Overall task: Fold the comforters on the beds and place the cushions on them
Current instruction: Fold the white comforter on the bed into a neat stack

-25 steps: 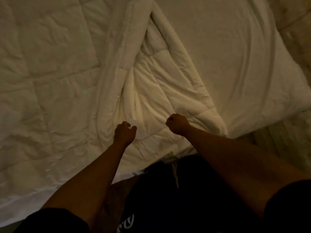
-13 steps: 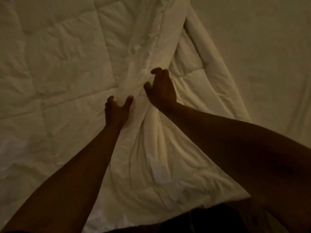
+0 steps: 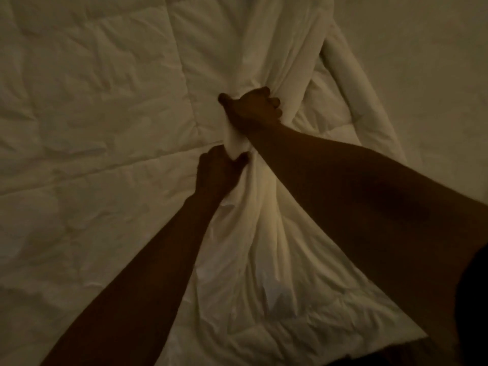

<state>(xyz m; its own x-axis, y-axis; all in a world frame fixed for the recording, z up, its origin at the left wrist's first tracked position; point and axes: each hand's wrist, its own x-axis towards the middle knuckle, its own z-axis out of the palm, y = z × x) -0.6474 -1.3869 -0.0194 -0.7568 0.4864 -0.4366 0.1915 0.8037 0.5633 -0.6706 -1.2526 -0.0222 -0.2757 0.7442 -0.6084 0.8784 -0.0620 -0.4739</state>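
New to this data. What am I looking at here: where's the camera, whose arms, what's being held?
There is no robot: a person works with bare hands. The single picture comes from a wide-angle camera worn on the person's head, looking forward and down, so the two arms reach in from the bottom edge. Beneath them lies a white quilted comforter, bunched into a ridge down the middle, with a smoother bed sheet showing at the right. The left hand has its grip on the ridge nearer the person; the right hand grips it a little farther away. No cushions are in view, and the light is dim.
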